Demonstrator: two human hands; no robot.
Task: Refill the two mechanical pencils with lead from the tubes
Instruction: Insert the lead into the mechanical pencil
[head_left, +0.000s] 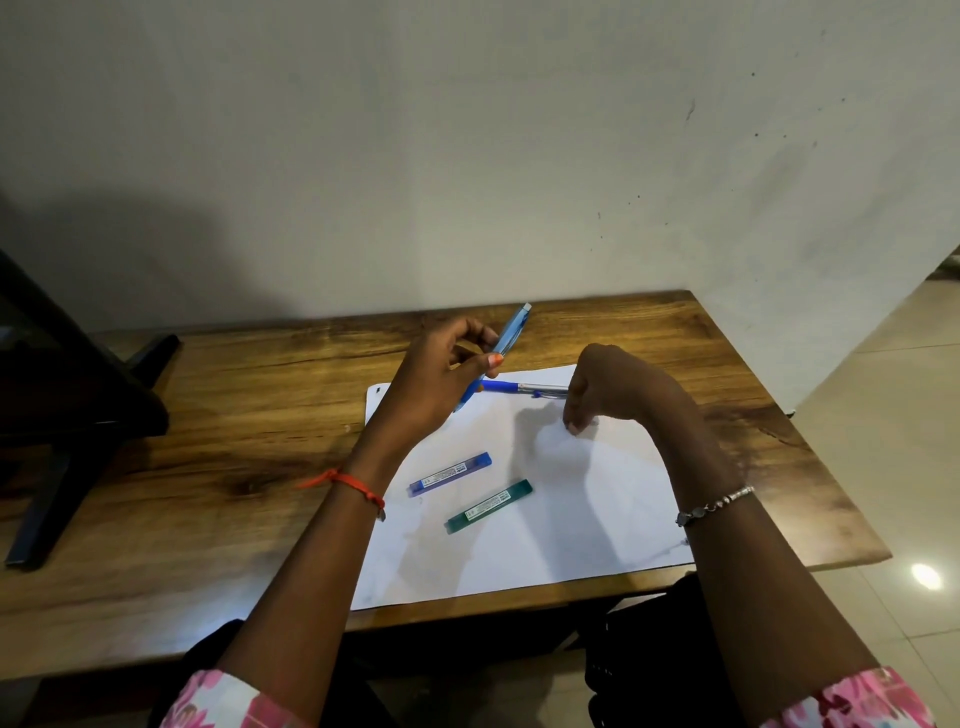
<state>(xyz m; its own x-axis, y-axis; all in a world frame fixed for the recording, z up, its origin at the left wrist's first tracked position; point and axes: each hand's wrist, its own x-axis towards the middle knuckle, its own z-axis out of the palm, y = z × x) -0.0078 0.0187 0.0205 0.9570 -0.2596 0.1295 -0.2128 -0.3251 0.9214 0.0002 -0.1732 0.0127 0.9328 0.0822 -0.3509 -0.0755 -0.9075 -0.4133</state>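
— What is seen nearest?
— Floral sleeves (223, 699); beyond, a green tube (489, 506) and a purple tube (450, 474) are laid on paper (597, 519).
— And the hands?
— A light-blue pencil (511, 330) is pinched, tilted, in the left hand (441, 384). The right hand (605, 387) is curled above the paper, beside a dark-blue pencil (522, 387); whether anything is gripped cannot be told.

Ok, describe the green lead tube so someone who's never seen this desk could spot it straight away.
On the wooden table lies a white sheet of paper. Two lead tubes lie side by side on its near left part. The green lead tube is the nearer, right-hand one; the blue lead tube lies just beyond it.
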